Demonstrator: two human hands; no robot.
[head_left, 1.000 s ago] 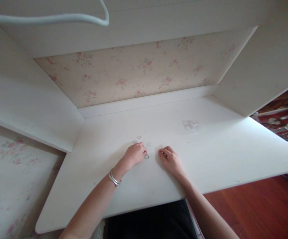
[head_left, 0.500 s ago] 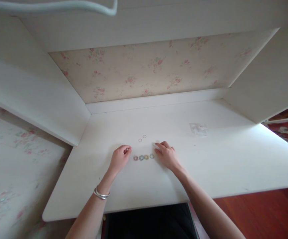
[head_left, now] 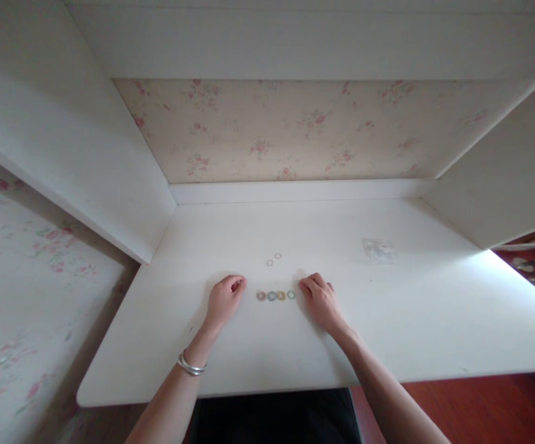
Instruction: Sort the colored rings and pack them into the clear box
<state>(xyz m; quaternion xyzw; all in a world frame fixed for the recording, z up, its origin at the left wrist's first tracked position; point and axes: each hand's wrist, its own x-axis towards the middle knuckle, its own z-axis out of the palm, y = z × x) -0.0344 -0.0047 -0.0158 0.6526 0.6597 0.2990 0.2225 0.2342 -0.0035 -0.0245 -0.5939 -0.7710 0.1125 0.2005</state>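
On the white desk a short row of small rings lies between my hands: a reddish ring (head_left: 261, 296), a blue-grey ring (head_left: 272, 296), a yellow ring (head_left: 281, 296) and a pale green ring (head_left: 291, 295). Two thin rings, a nearer one (head_left: 270, 263) and a farther one (head_left: 277, 256), lie apart behind the row. Left of the row, my left hand (head_left: 225, 300) rests with curled fingers, thumb against index finger. My right hand (head_left: 320, 299) is just right of the pale green ring, its fingers pressed together. Whether either hand holds anything small is hidden.
A clear plastic bag (head_left: 378, 251) lies on the white desk (head_left: 415, 308) at the right. White side panels and a low back ledge (head_left: 304, 190) bound the desk, with flowered wallpaper behind. A red floor (head_left: 471, 407) shows beyond the front edge.
My right hand has drawn slightly right, away from the rings, and its outstretched index finger has folded in. My left hand stays curled. The view has tilted and shifted; the rings lie as before.
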